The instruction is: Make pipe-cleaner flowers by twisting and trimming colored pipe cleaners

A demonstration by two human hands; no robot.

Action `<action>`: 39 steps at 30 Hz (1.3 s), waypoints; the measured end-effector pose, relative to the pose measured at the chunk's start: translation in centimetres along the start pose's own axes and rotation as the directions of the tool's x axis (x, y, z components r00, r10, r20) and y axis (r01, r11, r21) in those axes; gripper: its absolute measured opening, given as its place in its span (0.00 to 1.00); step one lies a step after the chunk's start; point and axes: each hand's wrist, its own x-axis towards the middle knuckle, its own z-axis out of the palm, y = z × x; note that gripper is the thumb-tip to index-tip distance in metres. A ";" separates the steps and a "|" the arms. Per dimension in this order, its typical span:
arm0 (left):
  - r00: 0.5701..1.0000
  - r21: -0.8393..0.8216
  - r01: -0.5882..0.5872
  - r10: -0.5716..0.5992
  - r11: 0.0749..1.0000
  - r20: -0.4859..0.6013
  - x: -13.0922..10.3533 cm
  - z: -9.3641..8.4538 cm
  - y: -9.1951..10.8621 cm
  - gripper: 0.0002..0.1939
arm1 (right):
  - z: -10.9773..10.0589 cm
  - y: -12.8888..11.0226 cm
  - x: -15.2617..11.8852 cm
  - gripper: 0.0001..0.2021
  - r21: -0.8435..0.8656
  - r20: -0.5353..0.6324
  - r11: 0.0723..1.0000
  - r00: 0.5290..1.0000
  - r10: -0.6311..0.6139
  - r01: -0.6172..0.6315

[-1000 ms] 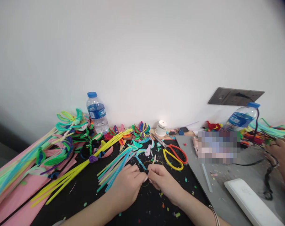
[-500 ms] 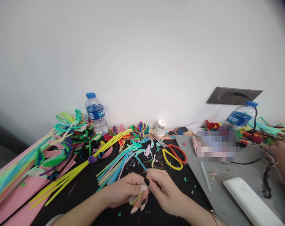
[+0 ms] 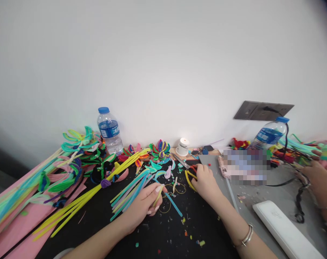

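- Pinched together in the left hand [image 3: 149, 201], fingers clamped on it, was a pale yellow fuzzy strip [image 3: 158, 196], low over the black mat [image 3: 152, 237].
- The right hand [image 3: 206, 181] lay over the handles of metal-bladed scissors with yellow and orange-red grips [image 3: 189, 180], its fingers curled at the loops; whether they had closed on them could not be told.
- Between the hands, a blue fuzzy stem [image 3: 173, 204] slanted across the mat, its upper end near the left fingertips, among thin gold-coloured wire rings [image 3: 165, 210].
- Just beside the left hand spread a bundle of teal, lilac and blue fuzzy stems [image 3: 133, 190]; farther left, yellow fuzzy stems [image 3: 85, 198] were bound by a purple band [image 3: 105, 183].
- Beyond the scissors' blades stood a white spool [image 3: 182, 146], near a round, many-coloured fuzzy flower [image 3: 160, 150].
- The right forearm, with silvery bracelets [image 3: 248, 235], crossed the edge of the smooth grey board [image 3: 250, 201], near a glossy white oblong case [image 3: 287, 228].
- Along the wall, one clear plastic bottle with a blue cap [image 3: 109, 131] stood upright and another blue-capped bottle [image 3: 270, 136] appeared tilted.
- At far right, another person's hand [image 3: 318, 176] was near a dark twisted cord [image 3: 300, 205].
- Small coloured fluff scraps [image 3: 202, 243] dotted the mat; flat pink sheets [image 3: 25, 223] lay under the stems at left.
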 end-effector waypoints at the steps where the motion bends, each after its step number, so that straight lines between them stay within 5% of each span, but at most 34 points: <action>1: 1.000 0.008 -0.012 0.012 1.000 -0.009 0.0 0.0 0.0 0.18 | 0.0 0.1 0.0 0.14 -0.015 0.041 1.000 0.999 0.015 -0.015; 7: 0.989 0.108 -0.103 0.114 0.989 -0.099 0.2 -0.4 -0.4 0.15 | -0.5 0.3 0.4 0.09 0.029 0.163 0.994 0.982 0.096 -0.102; 12: 0.937 0.273 -0.210 0.273 0.939 -0.217 0.2 -1.0 -0.4 0.14 | -1.1 0.7 0.8 0.07 0.115 0.043 0.980 0.986 0.158 -0.162; 16: 0.874 0.447 -0.231 0.386 0.864 -0.295 -0.1 -1.3 -0.1 0.13 | -2.1 -0.2 0.4 0.06 0.344 -0.045 0.938 0.997 0.056 -0.037; 19: 0.835 0.579 -0.208 0.451 0.789 -0.314 -0.4 -1.5 0.2 0.13 | -2.5 -1.5 -0.3 0.11 0.514 0.040 0.858 0.998 -0.046 0.019; 26: 0.756 0.864 -0.193 0.631 0.466 -0.171 -0.8 -2.4 0.7 0.10 | -2.4 -3.3 -2.3 0.10 0.589 0.171 0.799 0.948 -0.269 0.120; 33: 0.584 0.976 -0.199 0.811 0.085 0.048 0.2 -5.0 0.3 0.10 | -2.9 -3.8 -3.2 0.12 0.525 0.241 0.828 0.898 -0.367 0.198; 39: 0.570 0.984 -0.177 0.817 0.012 0.092 0.3 -5.6 0.6 0.10 | -2.9 -4.2 -3.6 0.15 0.540 0.291 0.825 0.883 -0.369 0.167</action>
